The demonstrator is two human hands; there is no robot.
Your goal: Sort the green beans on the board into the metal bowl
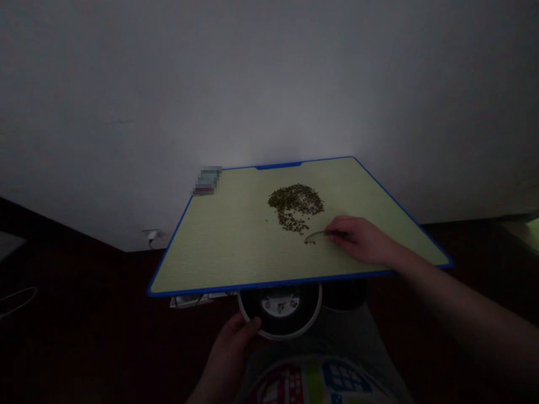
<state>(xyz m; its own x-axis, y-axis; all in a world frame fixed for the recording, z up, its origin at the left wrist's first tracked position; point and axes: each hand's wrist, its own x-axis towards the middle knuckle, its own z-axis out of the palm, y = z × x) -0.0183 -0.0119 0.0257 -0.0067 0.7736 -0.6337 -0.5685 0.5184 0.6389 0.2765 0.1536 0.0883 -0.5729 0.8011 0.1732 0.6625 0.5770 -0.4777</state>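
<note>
A pile of small green beans (296,206) lies on a pale green tabletop with a blue rim (219,247). My right hand (361,240) rests on the table just right of the pile, fingers closed on a spoon (315,237) whose bowl points at the beans. Below the table's near edge, my left hand (231,343) grips the rim of a dark bowl with a white edge (281,314), held partly under the tabletop.
A small blurred packet (207,180) sits at the table's far left corner. A white wall stands behind. A plug and cable (151,235) sit at the wall's base on the left. The floor around is dark. My lap, in patterned clothing (320,381), is below.
</note>
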